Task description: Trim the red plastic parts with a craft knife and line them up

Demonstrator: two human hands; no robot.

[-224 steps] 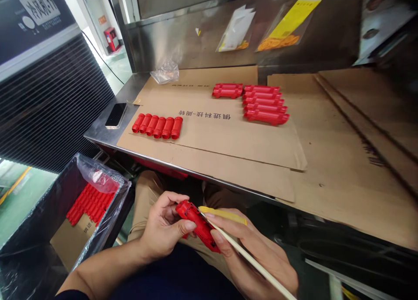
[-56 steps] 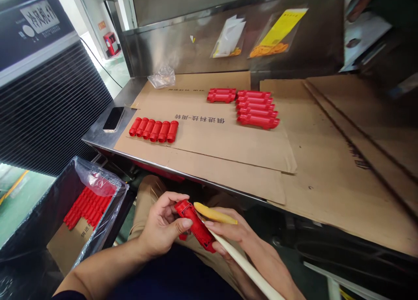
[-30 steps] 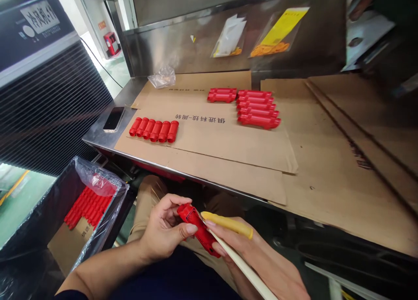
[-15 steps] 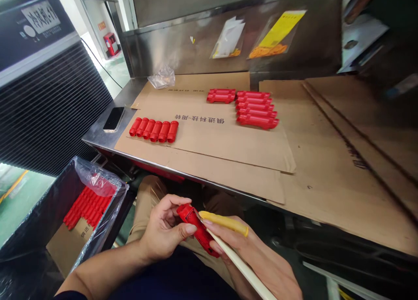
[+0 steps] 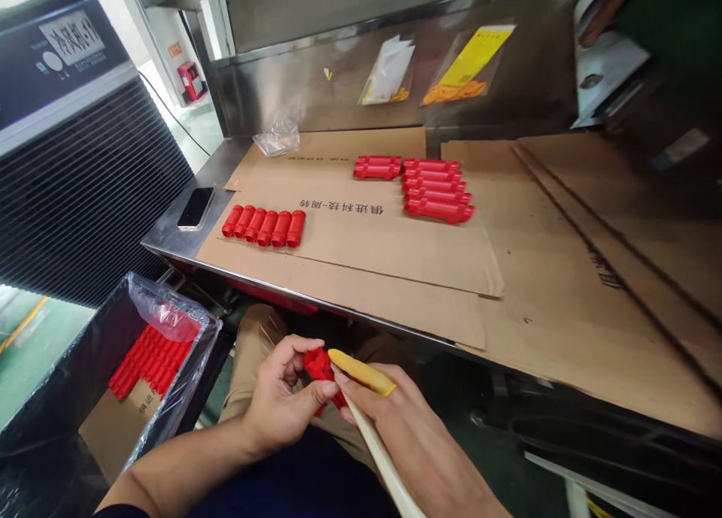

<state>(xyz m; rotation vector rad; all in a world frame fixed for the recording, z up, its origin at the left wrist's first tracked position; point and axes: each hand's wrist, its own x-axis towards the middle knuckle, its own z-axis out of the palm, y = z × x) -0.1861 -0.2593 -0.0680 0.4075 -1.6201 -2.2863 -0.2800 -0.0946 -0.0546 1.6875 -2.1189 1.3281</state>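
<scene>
Below the table's front edge, my left hand is closed around a red plastic tube-shaped part, thumb and fingers on its sides. The open round end of the part faces up towards me. My right hand grips a slim cream-handled knife, with a yellow finger cot over the index finger. That fingertip rests at the rim of the red part. The knife's blade is mostly hidden by the fingers, as is the lower part of the red piece.
On cardboard sheets lie a row of red tubes and stacked red parts. A phone is at the table's left. A plastic-lined bin with red parts stands lower left. Bags hang on the back panel.
The red part has been turned so its open end faces me more. My right hand, with the knife, has shifted left towards that end. The view has moved slightly.
</scene>
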